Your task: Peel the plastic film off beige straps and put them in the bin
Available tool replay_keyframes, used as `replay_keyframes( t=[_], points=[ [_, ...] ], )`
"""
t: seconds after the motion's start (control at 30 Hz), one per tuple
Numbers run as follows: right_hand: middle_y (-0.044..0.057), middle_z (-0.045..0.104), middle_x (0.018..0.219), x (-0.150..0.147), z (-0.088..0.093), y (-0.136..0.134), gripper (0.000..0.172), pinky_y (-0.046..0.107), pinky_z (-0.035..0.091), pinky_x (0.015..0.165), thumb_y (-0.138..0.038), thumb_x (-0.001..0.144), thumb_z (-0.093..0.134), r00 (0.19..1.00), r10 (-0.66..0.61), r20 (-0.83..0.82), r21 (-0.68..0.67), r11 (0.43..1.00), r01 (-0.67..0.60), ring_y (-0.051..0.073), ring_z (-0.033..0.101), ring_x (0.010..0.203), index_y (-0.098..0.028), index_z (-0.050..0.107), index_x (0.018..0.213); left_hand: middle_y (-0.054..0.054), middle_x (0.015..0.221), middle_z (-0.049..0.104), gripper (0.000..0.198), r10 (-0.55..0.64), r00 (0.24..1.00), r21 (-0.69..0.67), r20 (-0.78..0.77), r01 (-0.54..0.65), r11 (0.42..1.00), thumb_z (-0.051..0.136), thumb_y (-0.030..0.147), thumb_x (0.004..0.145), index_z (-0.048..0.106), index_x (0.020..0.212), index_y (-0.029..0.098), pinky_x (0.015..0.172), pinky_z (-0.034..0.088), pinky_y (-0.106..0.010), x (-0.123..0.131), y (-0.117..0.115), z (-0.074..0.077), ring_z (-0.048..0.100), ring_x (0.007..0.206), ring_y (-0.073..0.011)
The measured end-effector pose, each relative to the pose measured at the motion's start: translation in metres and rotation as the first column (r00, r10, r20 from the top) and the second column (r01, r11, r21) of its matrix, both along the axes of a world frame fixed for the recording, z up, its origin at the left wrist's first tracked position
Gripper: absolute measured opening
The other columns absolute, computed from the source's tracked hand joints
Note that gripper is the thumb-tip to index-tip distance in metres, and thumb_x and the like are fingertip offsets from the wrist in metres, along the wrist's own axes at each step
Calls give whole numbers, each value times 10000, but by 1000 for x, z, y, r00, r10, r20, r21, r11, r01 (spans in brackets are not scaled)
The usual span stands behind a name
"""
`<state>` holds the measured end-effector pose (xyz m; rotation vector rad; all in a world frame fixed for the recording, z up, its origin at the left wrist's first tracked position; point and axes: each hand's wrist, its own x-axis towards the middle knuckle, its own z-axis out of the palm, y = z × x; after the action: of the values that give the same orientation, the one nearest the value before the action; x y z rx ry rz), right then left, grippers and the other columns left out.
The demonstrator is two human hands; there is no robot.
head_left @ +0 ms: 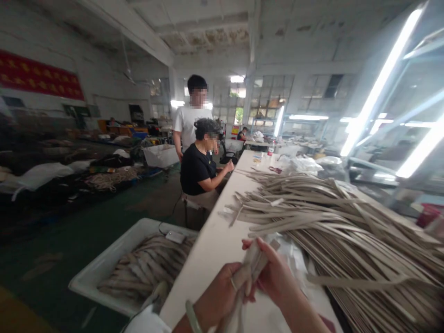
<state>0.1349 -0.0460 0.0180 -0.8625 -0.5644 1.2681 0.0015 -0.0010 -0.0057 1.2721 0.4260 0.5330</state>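
Note:
Both of my hands are together over the near part of the white table (194, 277). My left hand (222, 293), with a ring and a bangle at the wrist, is closed around a beige fabric strap (255, 256). Close beside it, my right hand (274, 273) pinches the same strap with thumb and fingers. One length of the strap hangs down below my left hand. Just right of my hands lies clear plastic wrapping (293, 252). A big pile of long beige straps (340, 222) spreads over the table's right side.
On the floor at the left stands a white bin (86, 273) full of bundled straps, with a white device (175, 237) on top. A seated person in black (194, 169) works at the table's left edge. Behind stands another person in white (187, 120). A bottle (270, 149) is farther back.

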Motion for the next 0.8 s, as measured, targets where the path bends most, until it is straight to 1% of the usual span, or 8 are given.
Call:
replay_keyframes(
  t=[0.1, 0.3, 0.4, 0.5, 0.6, 0.67, 0.73, 0.8],
  points=[
    [65, 682, 816, 0, 5, -4, 482, 247, 465, 486, -576, 794, 689, 999, -33, -11, -12, 999, 33, 143, 583, 567, -125, 767, 949, -14, 586, 499, 575, -63, 998, 82, 26, 60, 995, 508, 668, 876, 501, 595, 165, 653, 380, -293, -3, 0, 0, 442, 577, -136],
    [48, 655, 794, -2, 1, -18, 565, 201, 487, 549, -650, 794, 687, 986, -140, 93, 70, 989, 134, 118, 588, 639, -124, 770, 983, -14, 625, 510, 524, -163, 986, 73, -34, 165, 984, 482, 599, 917, 494, 622, 166, 613, 328, -273, -9, -2, 3, 408, 590, -128],
    [42, 658, 784, -11, -4, -21, 553, 197, 458, 451, -656, 791, 676, 983, -94, 159, 60, 995, 85, 107, 579, 541, -117, 762, 876, -8, 625, 505, 507, -212, 974, 65, -75, 217, 974, 483, 566, 927, 512, 628, 158, 610, 317, -269, -8, -2, 1, 394, 581, -119],
    [90, 714, 832, -10, -8, -16, 458, 197, 435, 404, -532, 853, 629, 977, -76, 201, -25, 996, 82, 131, 618, 542, -106, 714, 709, -3, 622, 499, 476, -233, 968, 47, -91, 238, 970, 502, 535, 925, 520, 633, 159, 650, 342, -273, -5, -3, -3, 419, 603, -126],
    [145, 744, 845, 23, -7, -4, 304, 200, 514, 538, -304, 834, 595, 929, -324, 177, -99, 934, 344, 158, 666, 672, -102, 656, 615, 2, 622, 497, 468, -258, 952, 22, -165, 265, 964, 545, 559, 890, 515, 638, 166, 631, 338, -268, -3, -6, -9, 429, 605, -132],
    [116, 732, 735, 63, -1, 4, 198, 209, 505, 499, -205, 792, 567, 853, -496, 162, -150, 842, 518, 132, 614, 555, -124, 610, 617, 7, 607, 489, 503, -304, 921, -1, -244, 314, 950, 553, 602, 869, 531, 632, 159, 592, 311, -260, -4, -10, -13, 401, 573, -119],
    [35, 650, 552, 106, 8, 8, 160, 201, 464, 419, -168, 784, 544, 799, -571, 186, -148, 788, 598, 110, 529, 433, -166, 536, 625, 6, 618, 497, 531, -332, 910, -46, -246, 332, 942, 578, 638, 837, 559, 638, 147, 598, 325, -249, -7, -15, -16, 399, 574, -107],
    [-21, 567, 468, 138, 16, 11, 172, 184, 430, 370, -149, 797, 529, 766, -607, 211, -118, 763, 636, 107, 503, 392, -196, 478, 640, -11, 678, 537, 538, -345, 925, -149, -160, 323, 935, 652, 654, 766, 557, 631, 142, 648, 388, -244, -14, -17, -17, 453, 612, -106]
  ],
)
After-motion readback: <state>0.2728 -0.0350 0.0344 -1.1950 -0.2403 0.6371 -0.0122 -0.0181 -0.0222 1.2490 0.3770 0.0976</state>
